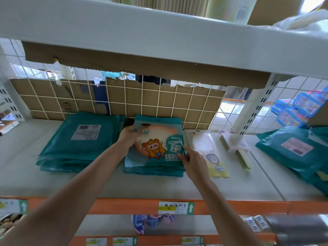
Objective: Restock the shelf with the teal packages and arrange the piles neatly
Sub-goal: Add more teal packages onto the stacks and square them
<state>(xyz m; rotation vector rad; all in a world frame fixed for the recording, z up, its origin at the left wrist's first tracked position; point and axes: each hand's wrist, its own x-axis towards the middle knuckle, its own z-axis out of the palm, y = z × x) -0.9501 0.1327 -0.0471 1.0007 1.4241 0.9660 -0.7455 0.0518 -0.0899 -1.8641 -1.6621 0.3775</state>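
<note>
A pile of teal packages (154,170) lies in the middle of the grey shelf (142,185). Its top package (158,144) shows a cartoon figure in yellow and orange. My left hand (128,137) grips that package's upper left edge. My right hand (192,161) holds its lower right edge, fingers on the pile's side. A second, wider pile of teal packages (78,144) with a white label on top sits to the left, against the wire grid. More teal packages (294,151) lie tilted at the far right.
A pale yellow package (211,153) and a bundle of slim green and pink items (236,148) lie right of the middle pile. A wire grid backed with cardboard (124,98) closes the rear. Another shelf (159,38) hangs low overhead. An orange rail (124,206) with a price tag fronts the shelf.
</note>
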